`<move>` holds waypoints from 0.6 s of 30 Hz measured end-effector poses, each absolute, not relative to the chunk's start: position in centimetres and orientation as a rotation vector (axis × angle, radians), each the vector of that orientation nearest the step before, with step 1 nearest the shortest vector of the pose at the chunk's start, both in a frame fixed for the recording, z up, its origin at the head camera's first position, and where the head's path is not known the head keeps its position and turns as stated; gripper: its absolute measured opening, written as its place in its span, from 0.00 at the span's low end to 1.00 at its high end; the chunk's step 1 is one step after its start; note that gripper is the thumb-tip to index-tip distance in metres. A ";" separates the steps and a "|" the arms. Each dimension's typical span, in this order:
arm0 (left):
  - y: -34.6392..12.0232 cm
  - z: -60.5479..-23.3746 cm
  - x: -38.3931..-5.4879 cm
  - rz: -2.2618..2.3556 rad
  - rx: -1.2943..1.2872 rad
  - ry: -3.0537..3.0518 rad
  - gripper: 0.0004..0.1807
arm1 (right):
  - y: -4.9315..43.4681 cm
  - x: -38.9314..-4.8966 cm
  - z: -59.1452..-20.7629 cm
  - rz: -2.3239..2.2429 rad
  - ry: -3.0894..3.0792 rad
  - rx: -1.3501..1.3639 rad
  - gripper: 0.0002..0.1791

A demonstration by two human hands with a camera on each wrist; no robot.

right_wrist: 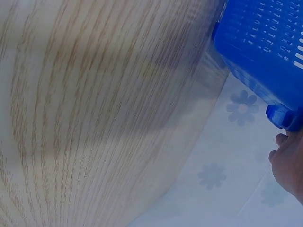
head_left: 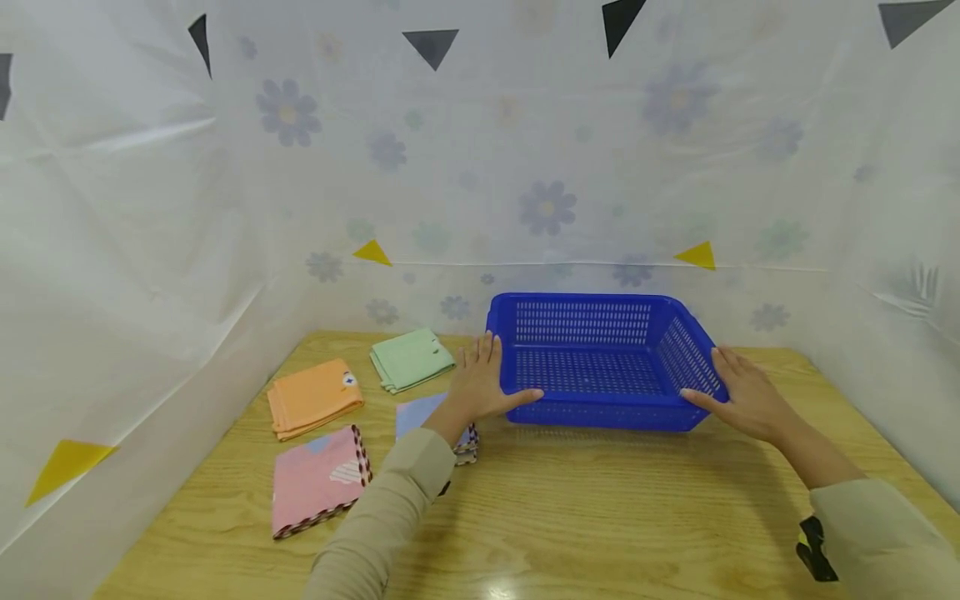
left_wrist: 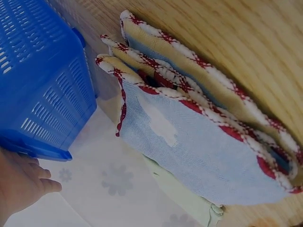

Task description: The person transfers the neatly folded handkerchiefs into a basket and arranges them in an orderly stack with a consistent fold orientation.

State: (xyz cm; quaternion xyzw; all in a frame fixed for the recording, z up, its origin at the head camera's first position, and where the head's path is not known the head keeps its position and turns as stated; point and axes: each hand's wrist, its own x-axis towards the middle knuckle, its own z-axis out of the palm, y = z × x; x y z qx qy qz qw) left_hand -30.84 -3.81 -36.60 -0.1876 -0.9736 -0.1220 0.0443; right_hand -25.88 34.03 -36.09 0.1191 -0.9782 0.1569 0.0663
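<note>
Blue basket [head_left: 600, 414] and wooden table [head_left: 585, 508] are the biggest things in the work: the basket is toward the table's back, right of centre, with its mouth upward. I cannot tell whether its base sits fully on the wood, so it is best to raise or lower both ends together and avoid scraping a corner.

Next in size come four folded cloths, all left of the basket. The pink cloth [head_left: 318, 483] lies nearest the person, the orange cloth [head_left: 315, 396] beyond it, the green cloth [head_left: 411, 360] farther back, and the blue cloth [head_left: 416, 412] near the basket, partly hidden behind the left cuff [head_left: 432, 462]. That cuff is best carried high, so it does not rumple the folds.

Smaller again, the left hand [head_left: 482, 387] grips the basket's left front corner and the right hand [head_left: 744, 402] its right front corner. Matched pressure should hold it level; squeezing hard could flex the sides.

Smallest, the left thumb [head_left: 525, 398] and right thumb [head_left: 701, 398] lie along the front rim, fingers outside the ends; sharing the load evenly among them should steady the far edge.
</note>
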 end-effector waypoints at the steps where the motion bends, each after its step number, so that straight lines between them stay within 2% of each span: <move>1: -3.8 -36.6 -30.8 -0.367 -0.572 -2.978 0.59 | 33.9 -25.9 -36.1 0.471 -2.950 0.361 0.52; 18: -3.8 -36.6 -30.8 -0.343 -0.519 -2.997 0.59 | 33.8 -26.0 -36.0 0.481 -2.977 0.356 0.52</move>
